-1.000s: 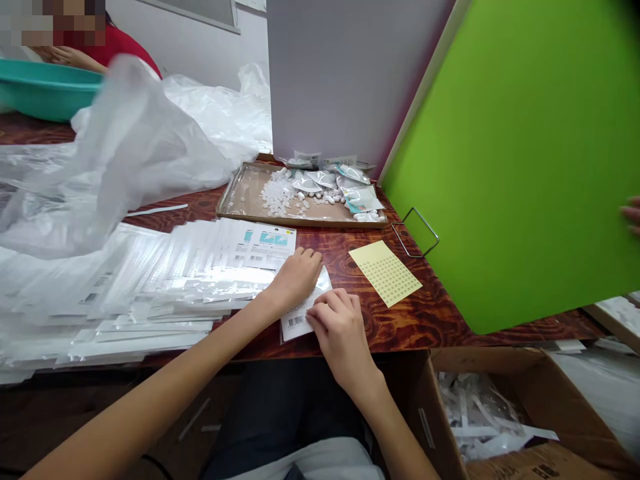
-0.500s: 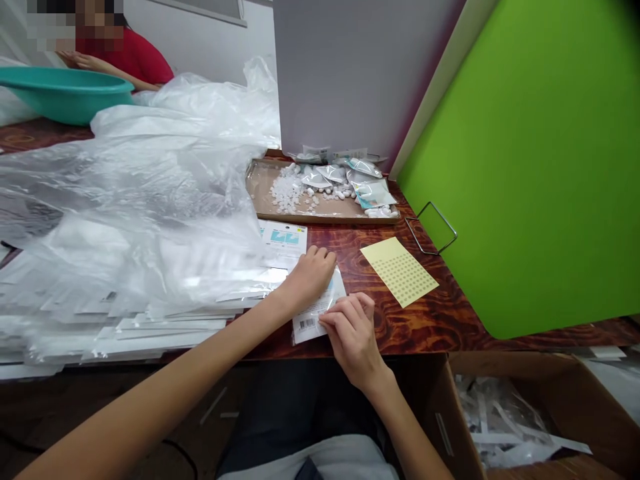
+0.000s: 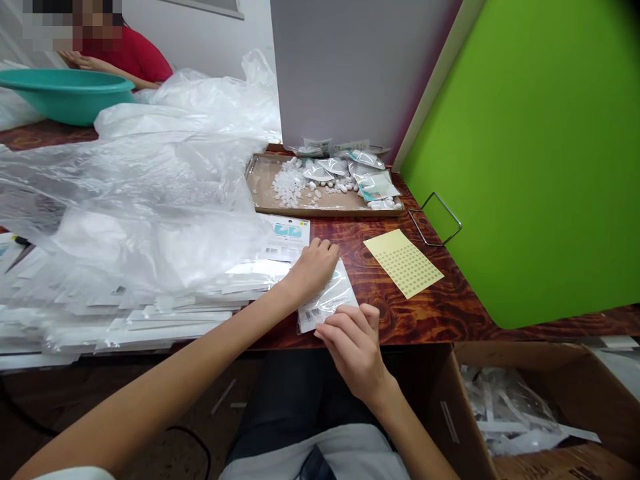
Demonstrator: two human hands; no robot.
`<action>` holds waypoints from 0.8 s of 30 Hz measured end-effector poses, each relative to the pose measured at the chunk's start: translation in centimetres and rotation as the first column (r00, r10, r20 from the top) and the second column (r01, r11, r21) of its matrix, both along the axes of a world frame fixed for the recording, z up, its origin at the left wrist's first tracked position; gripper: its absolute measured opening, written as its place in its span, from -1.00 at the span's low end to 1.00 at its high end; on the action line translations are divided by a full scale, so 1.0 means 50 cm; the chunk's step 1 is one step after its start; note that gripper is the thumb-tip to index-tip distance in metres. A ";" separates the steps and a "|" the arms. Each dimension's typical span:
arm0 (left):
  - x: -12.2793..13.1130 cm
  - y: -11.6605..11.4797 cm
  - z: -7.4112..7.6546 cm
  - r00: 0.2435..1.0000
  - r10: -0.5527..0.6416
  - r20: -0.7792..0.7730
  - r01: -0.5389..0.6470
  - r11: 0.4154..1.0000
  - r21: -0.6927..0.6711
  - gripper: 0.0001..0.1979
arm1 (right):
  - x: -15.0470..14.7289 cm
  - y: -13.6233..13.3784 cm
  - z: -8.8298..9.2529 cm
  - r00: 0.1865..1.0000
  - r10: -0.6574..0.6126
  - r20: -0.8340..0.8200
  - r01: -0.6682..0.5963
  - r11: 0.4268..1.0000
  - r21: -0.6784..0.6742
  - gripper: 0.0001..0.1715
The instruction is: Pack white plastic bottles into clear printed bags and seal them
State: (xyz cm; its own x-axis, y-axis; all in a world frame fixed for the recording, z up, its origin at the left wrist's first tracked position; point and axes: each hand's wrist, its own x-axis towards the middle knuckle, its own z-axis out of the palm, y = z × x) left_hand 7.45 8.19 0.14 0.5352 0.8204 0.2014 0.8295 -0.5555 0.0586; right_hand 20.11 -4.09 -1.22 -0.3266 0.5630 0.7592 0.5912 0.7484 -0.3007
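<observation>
Packet (image 3: 329, 301) lay near our table's (image 3: 450, 307) front edge, our right hand (image 3: 357, 347) pinched closed by its lower edge, our left hand (image 3: 315, 267) over its top, grip honestly hard to tell.

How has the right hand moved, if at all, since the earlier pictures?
Yes: judged against the yellow sheet, the right hand has shifted slightly toward the near edge of the table.
</observation>
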 end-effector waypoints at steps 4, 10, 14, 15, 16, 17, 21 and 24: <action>0.002 0.000 -0.001 1.000 0.010 0.010 -0.010 1.000 0.016 -0.72 | -0.001 -0.004 -0.013 1.000 0.013 -0.021 -0.011 0.996 0.093 -0.91; -0.003 0.003 0.005 0.999 -0.025 0.024 0.024 0.999 0.033 -0.70 | -0.004 -0.009 -0.019 0.998 -0.011 -0.065 0.016 0.997 0.080 -0.88; -0.014 0.011 0.009 0.995 -0.092 0.046 0.090 0.995 0.054 -0.69 | -0.002 -0.026 -0.018 0.987 -0.025 -0.157 0.030 0.999 0.028 -0.82; -0.014 0.012 0.008 0.993 -0.111 0.051 0.108 0.992 0.064 -0.69 | -0.001 -0.031 -0.017 0.983 -0.028 -0.180 0.032 0.999 0.019 -0.81; -0.012 0.013 0.008 0.990 -0.130 0.053 0.126 0.989 0.077 -0.70 | 0.000 -0.035 -0.017 0.980 -0.030 -0.195 0.033 0.999 0.014 -0.81; -0.008 0.014 0.007 0.987 -0.148 0.053 0.143 0.985 0.093 -0.71 | 0.002 -0.039 -0.016 0.979 -0.033 -0.202 0.037 0.999 0.016 -0.81; 0.015 0.018 0.017 0.977 -0.200 0.069 0.184 0.963 0.196 -0.77 | 0.009 -0.042 -0.015 0.985 -0.087 -0.146 0.099 0.992 0.076 -0.88; -0.005 0.013 0.047 0.960 -0.253 0.119 0.210 0.934 0.290 -0.78 | 0.015 -0.040 -0.024 0.986 -0.146 -0.079 0.154 0.981 0.117 -0.76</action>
